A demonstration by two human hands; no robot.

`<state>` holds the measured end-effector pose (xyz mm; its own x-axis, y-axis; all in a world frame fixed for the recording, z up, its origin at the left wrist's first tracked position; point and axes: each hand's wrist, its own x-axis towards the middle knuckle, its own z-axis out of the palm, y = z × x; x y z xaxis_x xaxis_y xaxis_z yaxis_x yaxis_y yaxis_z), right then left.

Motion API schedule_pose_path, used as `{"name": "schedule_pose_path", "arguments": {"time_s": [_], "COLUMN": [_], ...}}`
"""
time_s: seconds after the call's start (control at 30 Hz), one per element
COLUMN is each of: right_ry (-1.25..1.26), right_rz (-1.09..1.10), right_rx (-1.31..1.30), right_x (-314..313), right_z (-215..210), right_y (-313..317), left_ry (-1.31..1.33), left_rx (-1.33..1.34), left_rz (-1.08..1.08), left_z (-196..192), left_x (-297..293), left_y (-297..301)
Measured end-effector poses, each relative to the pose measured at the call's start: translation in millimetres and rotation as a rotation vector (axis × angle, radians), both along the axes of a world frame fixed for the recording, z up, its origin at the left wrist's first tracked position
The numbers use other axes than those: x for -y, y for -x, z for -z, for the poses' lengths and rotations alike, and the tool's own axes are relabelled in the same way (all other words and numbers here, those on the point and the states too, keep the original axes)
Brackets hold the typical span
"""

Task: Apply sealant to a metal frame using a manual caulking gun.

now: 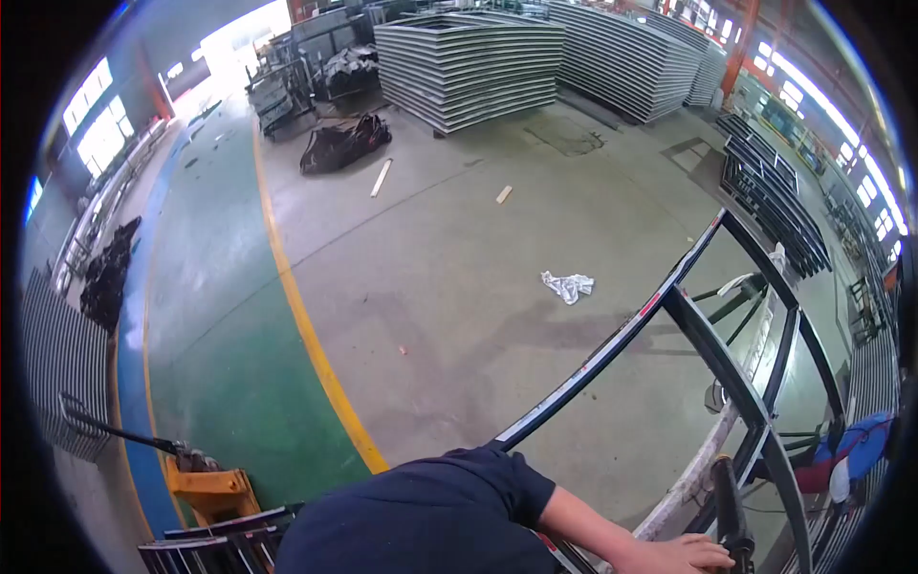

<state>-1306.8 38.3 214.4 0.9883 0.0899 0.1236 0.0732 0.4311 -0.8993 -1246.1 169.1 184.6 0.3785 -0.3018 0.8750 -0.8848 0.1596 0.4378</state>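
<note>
At the lower edge my left hand (pixel 677 555) reaches to the right from a dark short sleeve, its lower part cut off by the picture's edge. The visible fingers are stretched out, close beside an upright black cylindrical tool (pixel 732 512); I cannot tell whether they touch it. A large black metal frame (pixel 712 330) with crossbars and a pale strip along its outer bar stands tilted at the right. Its lower end runs behind my shoulder and arm. My right hand is out of view.
Tall stacks of grey frames (pixel 469 77) stand at the back, with more black frames (pixel 770 191) at the right. A white cloth (pixel 568 287), wood strips (pixel 381 178) and a black bundle (pixel 346 143) lie on the floor. An orange pallet jack (pixel 215 491) stands at lower left.
</note>
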Motion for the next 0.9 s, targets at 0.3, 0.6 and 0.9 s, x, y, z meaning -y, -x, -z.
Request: {"name": "schedule_pose_path", "arguments": {"time_s": [0.3,0.6,0.9], "right_ry": [-0.099,-0.394,-0.254], "right_rz": [-0.374,-0.852,-0.482], "right_rx": [-0.037,-0.923,-0.672], "right_x": [50,190,203], "right_z": [18,65,72], "right_y": [1,18,81], "left_ry": [0.238,1.027,0.970], "left_rx": [-1.762,-1.657,-1.595], "left_rz": [0.377,0.888,0.456], "left_z": [120,120,93], "left_x": [-27,-10,-27], "left_y": [-29,-18,25]}}
